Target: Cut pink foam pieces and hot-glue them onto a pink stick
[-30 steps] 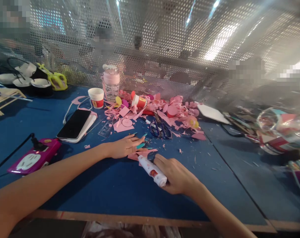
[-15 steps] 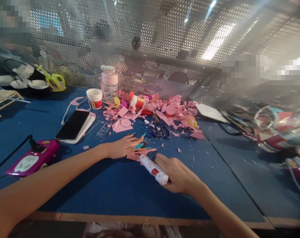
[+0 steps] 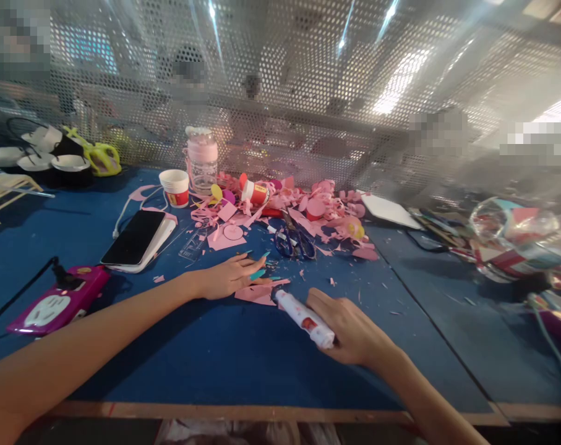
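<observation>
1. The right hand has its grip wrapped around a white glue stick, held low and slanted, with the tip pointing up and left toward the pink paper piece.
2. The left hand lies flat on the blue table, fingers spread and holding nothing, with its fingertips pinning the far edge of that pink piece just ahead and to the left of the right grip.
3. To do this well, keep the left fingertips pressing the paper down so it cannot slide, and bring the glue tip onto the paper's bare part, clear of the fingers.
4. Light, even strokes would probably suit thin paper; heavy pressure could tear or wrinkle it.
5. Beyond the grip lie blue-handled scissors and a heap of pink scraps; a phone lies well to the left.
</observation>
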Demonstrator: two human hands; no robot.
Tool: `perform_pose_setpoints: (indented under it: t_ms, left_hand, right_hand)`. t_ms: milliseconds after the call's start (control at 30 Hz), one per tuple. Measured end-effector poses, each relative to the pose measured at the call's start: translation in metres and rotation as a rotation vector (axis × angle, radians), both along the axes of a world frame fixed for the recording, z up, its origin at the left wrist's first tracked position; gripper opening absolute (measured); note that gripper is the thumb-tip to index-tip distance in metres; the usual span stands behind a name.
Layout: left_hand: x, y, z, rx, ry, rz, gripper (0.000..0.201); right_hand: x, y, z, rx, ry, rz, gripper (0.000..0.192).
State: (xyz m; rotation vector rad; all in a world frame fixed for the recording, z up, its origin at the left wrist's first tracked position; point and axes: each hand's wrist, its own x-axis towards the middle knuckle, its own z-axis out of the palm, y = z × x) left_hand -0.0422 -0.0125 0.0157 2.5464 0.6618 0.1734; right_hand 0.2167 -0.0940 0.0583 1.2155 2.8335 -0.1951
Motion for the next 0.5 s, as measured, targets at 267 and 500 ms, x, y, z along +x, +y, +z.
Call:
perform_pose_setpoints:
  t_ms: [267, 500]
  left_hand:
    - [-0.001, -0.005, 0.000, 0.042, 0.014, -0.012, 0.052]
    - [0.000, -0.015, 0.006, 0.077, 0.046, 0.003, 0.052]
  right_hand:
    - [0.052, 0.014, -0.015, 0.283, -0.139, -0.347, 0.018]
    - [0.033, 0.018, -0.018, 0.531, 0.000, -0.498, 0.050]
